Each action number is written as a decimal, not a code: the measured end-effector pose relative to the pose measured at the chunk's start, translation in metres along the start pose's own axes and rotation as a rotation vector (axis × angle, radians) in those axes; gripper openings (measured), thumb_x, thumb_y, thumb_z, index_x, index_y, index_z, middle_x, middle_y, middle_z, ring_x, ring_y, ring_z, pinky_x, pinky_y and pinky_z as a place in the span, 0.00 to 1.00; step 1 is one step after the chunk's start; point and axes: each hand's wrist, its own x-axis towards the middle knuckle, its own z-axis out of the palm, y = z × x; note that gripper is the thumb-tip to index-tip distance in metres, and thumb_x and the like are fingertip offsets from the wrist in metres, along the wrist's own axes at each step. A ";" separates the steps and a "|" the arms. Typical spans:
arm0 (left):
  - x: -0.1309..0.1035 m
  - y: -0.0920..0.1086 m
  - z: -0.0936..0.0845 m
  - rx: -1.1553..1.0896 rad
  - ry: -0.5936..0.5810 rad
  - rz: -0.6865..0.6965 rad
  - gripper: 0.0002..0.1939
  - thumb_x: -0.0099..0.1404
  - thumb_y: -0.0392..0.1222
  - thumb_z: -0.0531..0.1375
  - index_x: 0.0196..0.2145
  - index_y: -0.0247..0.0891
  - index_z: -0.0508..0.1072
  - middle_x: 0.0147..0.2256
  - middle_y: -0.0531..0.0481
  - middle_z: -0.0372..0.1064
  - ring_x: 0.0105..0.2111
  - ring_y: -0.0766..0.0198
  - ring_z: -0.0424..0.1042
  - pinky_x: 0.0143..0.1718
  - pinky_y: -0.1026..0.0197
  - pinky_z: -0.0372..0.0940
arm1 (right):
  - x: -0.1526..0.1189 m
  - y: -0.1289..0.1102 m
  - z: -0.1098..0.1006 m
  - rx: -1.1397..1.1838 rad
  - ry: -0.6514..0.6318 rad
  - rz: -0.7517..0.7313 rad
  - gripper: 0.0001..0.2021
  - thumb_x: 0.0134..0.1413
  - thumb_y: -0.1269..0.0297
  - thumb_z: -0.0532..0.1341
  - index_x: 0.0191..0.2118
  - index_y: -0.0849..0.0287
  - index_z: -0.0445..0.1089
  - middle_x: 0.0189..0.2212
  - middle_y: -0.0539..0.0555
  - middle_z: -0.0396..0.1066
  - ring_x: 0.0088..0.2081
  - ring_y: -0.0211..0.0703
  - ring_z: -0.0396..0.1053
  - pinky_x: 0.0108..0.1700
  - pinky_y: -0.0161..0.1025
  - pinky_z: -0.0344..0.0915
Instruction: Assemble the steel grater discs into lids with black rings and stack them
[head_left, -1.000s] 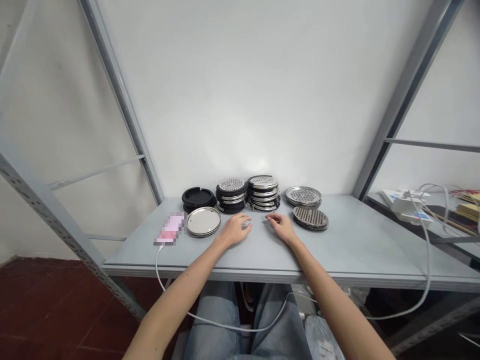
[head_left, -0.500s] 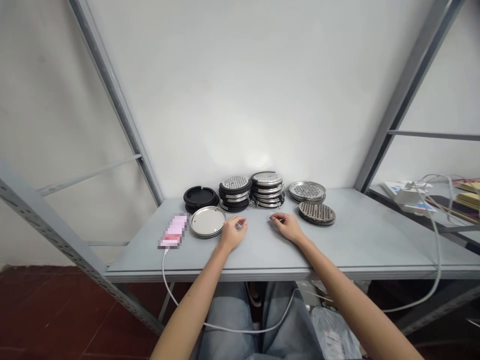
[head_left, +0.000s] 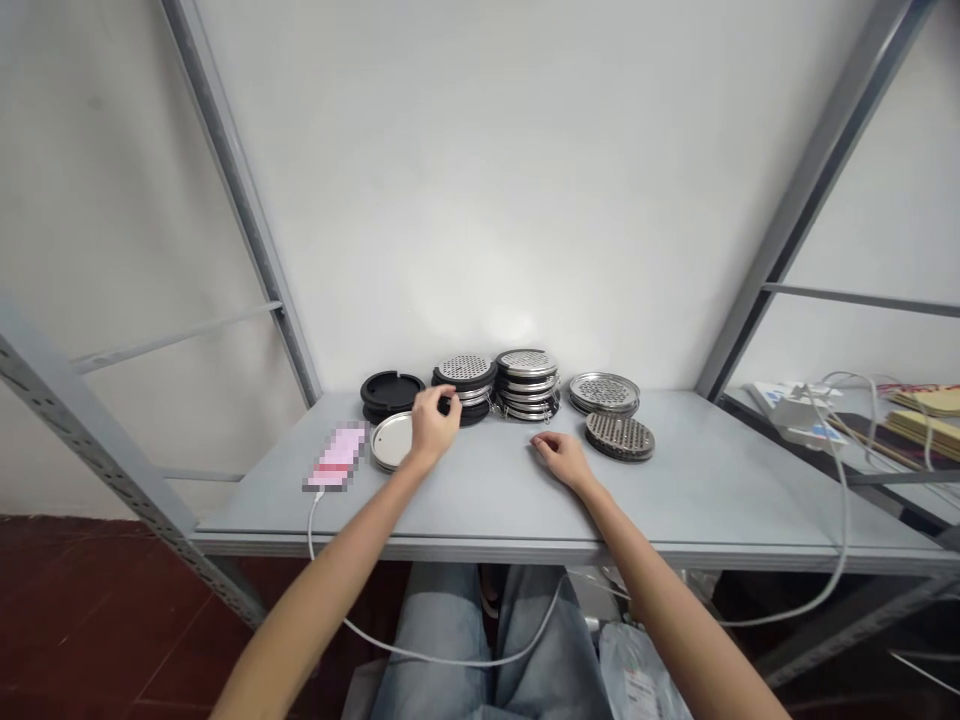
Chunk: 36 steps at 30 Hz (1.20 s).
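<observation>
My left hand [head_left: 436, 420], thumb and fingers curved toward each other with a gap between them, is over the right part of a plain silver disc [head_left: 391, 442] and in front of a stack of black and silver rings topped by a perforated plate [head_left: 465, 368]. Nothing shows in it. My right hand [head_left: 561, 457] rests on the table, fingers curled together; whether it holds anything is too small to tell. A second mixed stack [head_left: 527, 364] stands behind it. To its right lie dark slotted discs [head_left: 620, 436], with silver perforated discs [head_left: 604, 391] behind. Black rings [head_left: 392, 391] sit at the left.
A pink-screened phone [head_left: 339, 455] lies at the left of the grey table [head_left: 480, 510], its white cable [head_left: 450, 660] hanging over the front edge. Metal posts flank the table. White boxes [head_left: 808, 415] and cables occupy the shelf at right.
My left hand has moved up and to the left, from beside the plain disc to over its right part. My right hand is nearly unchanged. The view has shifted slightly.
</observation>
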 end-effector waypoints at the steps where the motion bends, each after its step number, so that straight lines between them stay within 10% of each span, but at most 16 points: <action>1: 0.012 -0.002 -0.002 0.091 -0.029 0.027 0.12 0.64 0.41 0.55 0.42 0.37 0.73 0.43 0.44 0.72 0.48 0.53 0.68 0.53 0.51 0.62 | 0.000 0.001 0.000 -0.007 -0.005 -0.006 0.18 0.51 0.55 0.54 0.33 0.61 0.77 0.30 0.56 0.77 0.31 0.48 0.72 0.37 0.40 0.64; 11: 0.062 -0.020 0.021 0.451 -0.573 0.386 0.35 0.57 0.40 0.62 0.61 0.32 0.58 0.63 0.35 0.51 0.64 0.41 0.47 0.63 0.44 0.43 | 0.002 0.009 0.005 0.003 -0.017 -0.024 0.17 0.53 0.57 0.53 0.33 0.60 0.76 0.30 0.55 0.77 0.31 0.46 0.71 0.37 0.39 0.64; 36: 0.080 -0.004 0.019 0.777 -0.509 0.527 0.13 0.65 0.28 0.51 0.44 0.34 0.69 0.43 0.40 0.73 0.44 0.51 0.73 0.42 0.53 0.65 | 0.002 0.009 0.005 0.023 -0.035 -0.017 0.16 0.53 0.59 0.53 0.34 0.61 0.76 0.33 0.56 0.77 0.34 0.48 0.72 0.40 0.41 0.65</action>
